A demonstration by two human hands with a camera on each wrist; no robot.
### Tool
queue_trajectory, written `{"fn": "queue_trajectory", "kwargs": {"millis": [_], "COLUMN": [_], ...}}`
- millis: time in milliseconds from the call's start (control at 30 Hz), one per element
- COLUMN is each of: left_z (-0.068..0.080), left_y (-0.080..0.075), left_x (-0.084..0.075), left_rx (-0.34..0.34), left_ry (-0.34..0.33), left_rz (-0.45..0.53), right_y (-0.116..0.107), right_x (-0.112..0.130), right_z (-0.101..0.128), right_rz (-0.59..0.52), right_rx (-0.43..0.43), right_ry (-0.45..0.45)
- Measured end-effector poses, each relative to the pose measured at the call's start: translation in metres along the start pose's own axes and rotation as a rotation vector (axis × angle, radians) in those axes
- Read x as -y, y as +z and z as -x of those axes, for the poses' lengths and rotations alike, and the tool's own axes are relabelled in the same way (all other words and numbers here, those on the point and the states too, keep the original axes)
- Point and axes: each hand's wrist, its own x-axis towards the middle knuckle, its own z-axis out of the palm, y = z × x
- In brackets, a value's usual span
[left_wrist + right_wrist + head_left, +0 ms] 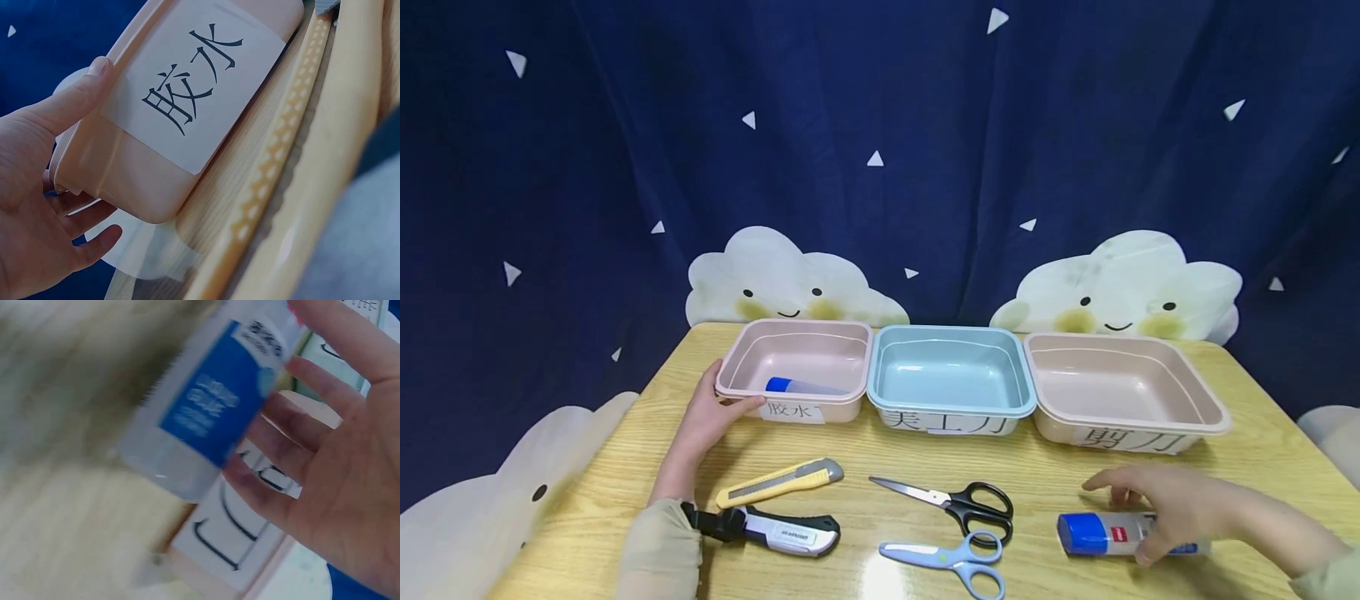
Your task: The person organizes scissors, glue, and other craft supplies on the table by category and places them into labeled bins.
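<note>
Behind our work area hangs a dark blue curtain with cloud cut-outs. Below it we have the wooden table, carrying three trays along its 12 o'clock edge: left pink tray, blue tray, right pink tray. Our left hand grips the left pink tray's near corner at 10 o'clock, thumb on the rim, fingers curled beneath. Inside that tray lies a blue-capped glue bottle. Our right hand sits at 4 o'clock, fingers loosely spread over a second glue bottle lying flat, fingertips touching it. At 6 o'clock lie black scissors, blue scissors, a yellow utility knife and a black utility knife.
</note>
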Motion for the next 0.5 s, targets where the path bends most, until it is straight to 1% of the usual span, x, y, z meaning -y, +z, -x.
{"fn": "queue_trajectory", "kwargs": {"millis": [133, 200, 267, 500], "left_z": [0.0, 0.0, 0.0, 0.0], "left_y": [0.0, 0.001, 0.001, 0.0], "left_x": [0.0, 0.0, 0.0, -0.001], "left_rx": [0.001, 0.003, 0.002, 0.001], "left_ry": [-0.003, -0.005, -0.011, -0.023], "left_rz": [-0.002, -0.001, -0.004, -0.008], "right_y": [0.009, 0.012, 0.014, 0.017], "right_x": [-0.004, -0.006, -0.007, -0.009], "right_z": [0.004, 0.003, 0.002, -0.003], "right_rz": [-0.041, -0.045, -0.031, 0.003], "right_rx": [0.03, 0.028, 0.019, -0.026], "right_ry": [0.059, 0.052, 0.031, -0.094]}}
